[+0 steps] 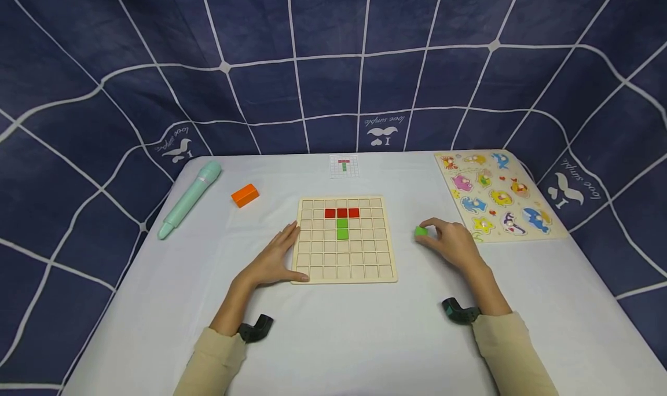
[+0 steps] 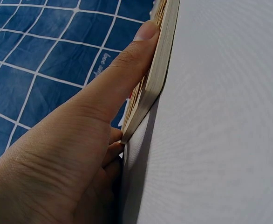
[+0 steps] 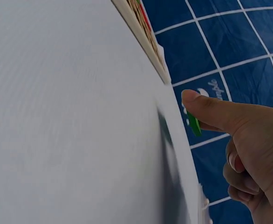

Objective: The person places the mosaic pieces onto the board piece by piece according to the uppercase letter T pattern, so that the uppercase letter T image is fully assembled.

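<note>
A square wooden grid board (image 1: 365, 260) lies mid-table. Its upper rows hold a row of red blocks (image 1: 341, 213), with green blocks (image 1: 342, 228) below the middle one. My left hand (image 1: 269, 261) rests against the board's left side, fingers extended along the edge and thumb (image 2: 132, 56) on the near left corner. To the right of the board, my right hand (image 1: 452, 244) pinches a small green block (image 1: 421, 231) between thumb and forefinger. The right wrist view shows that green block (image 3: 193, 124) partly hidden behind the thumb, above the tabletop.
Behind the board lies a small pattern card (image 1: 344, 167) with a red and green T. An orange block (image 1: 245, 195) and a mint-green stick-shaped object (image 1: 190, 200) lie at the left. An animal puzzle board (image 1: 500, 213) occupies the back right. Dark blue checked cloth (image 1: 333, 83) surrounds the table.
</note>
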{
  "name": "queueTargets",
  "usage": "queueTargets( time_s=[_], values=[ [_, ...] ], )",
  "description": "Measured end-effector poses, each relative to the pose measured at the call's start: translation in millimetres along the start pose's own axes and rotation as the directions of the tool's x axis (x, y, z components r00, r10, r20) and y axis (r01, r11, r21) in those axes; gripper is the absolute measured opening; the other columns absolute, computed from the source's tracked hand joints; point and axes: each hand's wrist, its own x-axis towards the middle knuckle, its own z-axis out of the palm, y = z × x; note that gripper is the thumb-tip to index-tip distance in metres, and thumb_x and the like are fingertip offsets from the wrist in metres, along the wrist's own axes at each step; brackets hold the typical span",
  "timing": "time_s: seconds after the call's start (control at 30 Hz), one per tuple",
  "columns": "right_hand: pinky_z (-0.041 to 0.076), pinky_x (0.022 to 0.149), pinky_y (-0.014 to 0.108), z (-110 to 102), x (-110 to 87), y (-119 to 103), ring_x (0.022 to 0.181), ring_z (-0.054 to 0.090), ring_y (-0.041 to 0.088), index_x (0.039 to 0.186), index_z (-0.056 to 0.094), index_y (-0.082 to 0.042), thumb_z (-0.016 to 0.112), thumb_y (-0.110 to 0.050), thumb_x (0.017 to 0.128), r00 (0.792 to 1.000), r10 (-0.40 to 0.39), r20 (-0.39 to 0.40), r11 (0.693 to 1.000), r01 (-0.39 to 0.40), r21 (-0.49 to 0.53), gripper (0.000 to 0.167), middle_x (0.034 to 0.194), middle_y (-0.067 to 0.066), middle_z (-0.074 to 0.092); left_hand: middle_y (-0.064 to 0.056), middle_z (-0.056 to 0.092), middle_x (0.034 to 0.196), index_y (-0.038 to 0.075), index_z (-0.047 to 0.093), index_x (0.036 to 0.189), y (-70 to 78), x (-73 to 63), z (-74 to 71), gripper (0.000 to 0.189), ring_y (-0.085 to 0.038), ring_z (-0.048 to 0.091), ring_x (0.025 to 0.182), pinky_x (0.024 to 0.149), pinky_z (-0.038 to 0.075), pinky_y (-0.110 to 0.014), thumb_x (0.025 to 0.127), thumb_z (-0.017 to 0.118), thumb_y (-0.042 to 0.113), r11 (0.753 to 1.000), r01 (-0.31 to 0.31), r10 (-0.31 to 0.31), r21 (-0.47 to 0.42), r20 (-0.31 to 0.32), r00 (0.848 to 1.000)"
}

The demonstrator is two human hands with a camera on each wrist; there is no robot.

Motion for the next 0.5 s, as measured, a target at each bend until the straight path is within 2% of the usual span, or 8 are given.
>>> queueTargets(
  time_s=[0.17,0.33,0.43,0.5],
  values=[
    [0.024,0.043,0.027,4,8.7,-18,0.046,0.027,0.01,0.098,0.069,-0.012,0.077,-0.033,0.075,0.998,-0.064,0.006,0.998,0.064,0.018,0.032,0.05,-0.005,0.035,-0.004,0.006,0.154,0.006,0.016,0.148,-0.4,-0.6,-0.6,0.127,-0.023,0.004,0.14,0.109,0.015,-0.047,0.054,0.075,0.067,1.0,0.003,-0.003,-0.003,0.0,1.0],
    [0.026,0.046,0.028,18,17.0,-42,0.046,0.03,0.011,0.098,0.07,-0.013,0.076,-0.036,0.075,0.992,-0.121,0.036,0.992,0.12,0.027,0.033,0.049,-0.006,0.036,-0.002,0.006,0.155,0.007,0.016,0.148,-1.7,-0.4,0.3,0.127,-0.022,0.004,0.14,0.109,0.017,-0.047,0.054,0.074,0.068,1.0,0.004,-0.004,0.0,-0.001,1.0],
    [0.031,0.05,0.031,28,21.4,-56,0.048,0.031,0.011,0.098,0.07,-0.014,0.075,-0.038,0.075,0.987,-0.154,0.055,0.988,0.152,0.027,0.033,0.048,-0.008,0.037,-0.003,0.006,0.155,0.007,0.015,0.148,-1.7,-0.4,0.6,0.127,-0.022,0.004,0.14,0.109,0.016,-0.047,0.054,0.073,0.069,1.0,0.002,-0.002,0.002,0.0,1.0],
    [0.039,0.058,0.034,35,24.3,-66,0.047,0.032,0.011,0.098,0.07,-0.015,0.075,-0.039,0.076,0.981,-0.179,0.067,0.984,0.178,0.031,0.033,0.047,-0.009,0.037,-0.003,0.005,0.155,0.007,0.015,0.148,-1.4,-0.4,0.6,0.127,-0.022,0.004,0.14,0.109,0.016,-0.047,0.054,0.073,0.069,1.0,0.003,-0.003,0.0,0.003,1.0]
  ],
)
